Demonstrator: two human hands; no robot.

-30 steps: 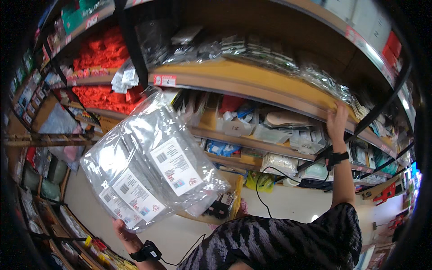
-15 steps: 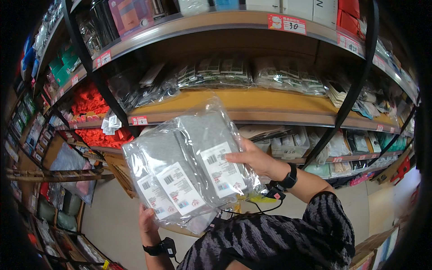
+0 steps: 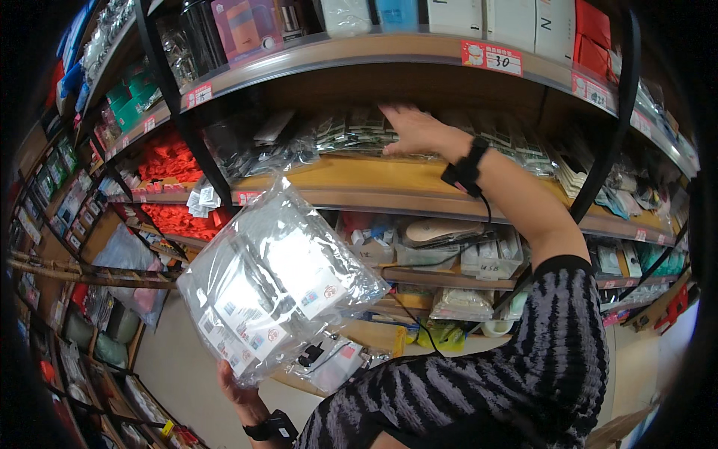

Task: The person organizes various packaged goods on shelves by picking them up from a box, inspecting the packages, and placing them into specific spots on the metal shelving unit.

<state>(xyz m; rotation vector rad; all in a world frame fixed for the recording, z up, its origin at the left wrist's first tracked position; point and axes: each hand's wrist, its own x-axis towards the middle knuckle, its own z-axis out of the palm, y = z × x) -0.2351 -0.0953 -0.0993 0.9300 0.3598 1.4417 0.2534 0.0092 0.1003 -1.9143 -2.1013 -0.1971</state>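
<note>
My left hand (image 3: pixel 238 387) grips the lower left corner of a clear plastic bag of folded grey fabric packs (image 3: pixel 262 277) with white barcode labels. Glare covers much of the plastic, and most of the fingers are behind it. My right hand (image 3: pixel 419 131) reaches onto the middle shelf with its fingers spread and slightly blurred. It is over a row of clear-bagged flat packs (image 3: pixel 351 133) and holds nothing that I can see. Each wrist wears a black strap with a small box.
Above is a shelf (image 3: pixel 314 63) with boxes and a dark cylinder. Red goods (image 3: pixel 168 161) fill the left bay. Below the middle shelf (image 3: pixel 359 176) stand clear plastic bins (image 3: pixel 490 258). Black slanted uprights (image 3: pixel 168 67) flank the bay, and a cable hangs near my right arm.
My right hand has let go of the bag and moved up onto the middle shelf. The bag has shifted left and down, held by my left hand. The view has shifted slightly.
</note>
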